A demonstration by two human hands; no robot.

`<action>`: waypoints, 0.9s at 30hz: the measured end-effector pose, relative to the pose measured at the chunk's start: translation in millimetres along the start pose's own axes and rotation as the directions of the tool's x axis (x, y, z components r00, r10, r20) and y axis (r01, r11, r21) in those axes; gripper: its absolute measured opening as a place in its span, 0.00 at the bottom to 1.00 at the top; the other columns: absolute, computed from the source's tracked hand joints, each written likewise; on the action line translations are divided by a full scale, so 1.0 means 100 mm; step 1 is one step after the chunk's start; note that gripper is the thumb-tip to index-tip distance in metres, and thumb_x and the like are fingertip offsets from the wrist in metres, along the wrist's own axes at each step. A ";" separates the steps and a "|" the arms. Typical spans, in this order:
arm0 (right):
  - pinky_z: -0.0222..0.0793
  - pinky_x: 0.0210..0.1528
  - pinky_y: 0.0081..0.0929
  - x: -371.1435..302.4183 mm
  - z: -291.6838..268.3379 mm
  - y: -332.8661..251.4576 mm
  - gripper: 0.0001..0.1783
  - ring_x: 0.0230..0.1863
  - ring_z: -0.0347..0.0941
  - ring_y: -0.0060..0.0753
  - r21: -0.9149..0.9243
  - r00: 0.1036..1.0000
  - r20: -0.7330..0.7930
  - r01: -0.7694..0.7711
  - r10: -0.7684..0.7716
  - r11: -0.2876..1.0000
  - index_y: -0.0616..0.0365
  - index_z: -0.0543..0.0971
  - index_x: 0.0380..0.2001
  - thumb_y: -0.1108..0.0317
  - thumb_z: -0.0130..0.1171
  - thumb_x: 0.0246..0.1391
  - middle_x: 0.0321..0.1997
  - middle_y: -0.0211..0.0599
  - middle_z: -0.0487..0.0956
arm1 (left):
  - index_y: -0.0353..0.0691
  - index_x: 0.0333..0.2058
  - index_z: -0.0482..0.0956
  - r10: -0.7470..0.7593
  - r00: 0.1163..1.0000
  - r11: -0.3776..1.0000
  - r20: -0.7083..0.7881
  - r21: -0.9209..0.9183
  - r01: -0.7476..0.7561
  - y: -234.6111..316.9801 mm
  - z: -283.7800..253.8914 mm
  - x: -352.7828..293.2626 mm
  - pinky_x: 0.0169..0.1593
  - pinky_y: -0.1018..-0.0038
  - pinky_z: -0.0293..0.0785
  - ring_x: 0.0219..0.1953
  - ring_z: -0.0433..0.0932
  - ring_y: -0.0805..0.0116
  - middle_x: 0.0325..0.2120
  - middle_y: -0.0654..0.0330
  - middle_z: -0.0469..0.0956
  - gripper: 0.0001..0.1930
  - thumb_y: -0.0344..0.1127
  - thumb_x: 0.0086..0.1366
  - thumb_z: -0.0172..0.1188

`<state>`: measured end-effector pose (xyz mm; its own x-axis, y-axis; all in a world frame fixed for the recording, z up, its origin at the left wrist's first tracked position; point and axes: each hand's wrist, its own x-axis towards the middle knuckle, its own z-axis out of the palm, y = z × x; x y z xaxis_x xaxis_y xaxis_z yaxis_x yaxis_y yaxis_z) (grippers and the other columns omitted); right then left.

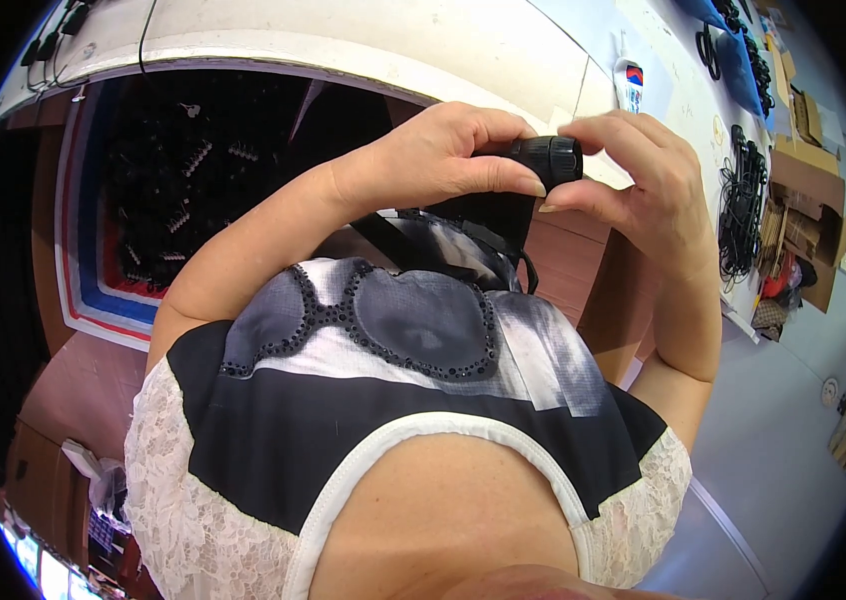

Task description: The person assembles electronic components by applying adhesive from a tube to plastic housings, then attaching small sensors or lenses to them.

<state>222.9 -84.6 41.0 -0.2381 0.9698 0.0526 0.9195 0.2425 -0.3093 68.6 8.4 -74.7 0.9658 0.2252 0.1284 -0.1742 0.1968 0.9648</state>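
Note:
A black cylindrical part with a ribbed ring (565,158) is held up in front of my chest, beside the white tabletop's edge. My left hand (453,150) pinches its left end between thumb and fingers, and hides part of that end. Around the ribbed right end curve the thumb and index finger of my right hand (648,170), seemingly touching it above and below. The remaining right fingers are bent behind the index finger.
Left of my lap, a striped-edged container (93,290) holds many small black parts. The white tabletop (343,35) runs along the far side. A white tube (630,85), bundled black cables (743,205) and cardboard boxes (813,200) lie to the right.

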 end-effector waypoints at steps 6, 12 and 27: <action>0.69 0.30 0.24 -0.02 0.03 0.06 0.19 0.30 0.74 0.33 0.013 0.993 -0.072 0.099 -0.098 0.995 0.54 0.78 0.34 0.66 0.66 0.31 0.32 0.34 0.77 | 0.36 0.36 0.76 0.029 0.999 0.997 -0.023 0.072 -0.027 0.02 -0.01 0.01 0.34 0.80 0.67 0.26 0.70 0.76 0.22 0.62 0.74 0.14 0.41 0.56 0.59; 0.69 0.30 0.23 0.00 0.00 0.08 0.21 0.30 0.74 0.33 0.087 0.991 -0.083 0.114 -0.107 0.990 0.54 0.78 0.35 0.69 0.66 0.31 0.33 0.34 0.78 | 0.36 0.36 0.76 0.020 0.999 1.000 -0.034 0.025 -0.019 -0.01 -0.01 0.01 0.34 0.80 0.67 0.26 0.70 0.76 0.22 0.62 0.74 0.14 0.40 0.56 0.59; 0.67 0.29 0.25 0.01 -0.01 0.09 0.23 0.25 0.72 0.33 -0.018 0.996 -0.044 0.071 -0.072 0.997 0.55 0.77 0.32 0.57 0.67 0.29 0.26 0.32 0.77 | 0.35 0.37 0.75 0.030 0.999 0.999 -0.016 0.026 -0.030 -0.04 -0.03 0.01 0.35 0.79 0.68 0.28 0.71 0.75 0.24 0.61 0.75 0.16 0.41 0.55 0.60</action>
<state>231.2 -81.5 39.3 -0.2897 0.9500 0.1165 0.9057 0.3115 -0.2876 69.8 10.9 -79.4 0.9568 0.2467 0.1536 -0.1978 0.1656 0.9662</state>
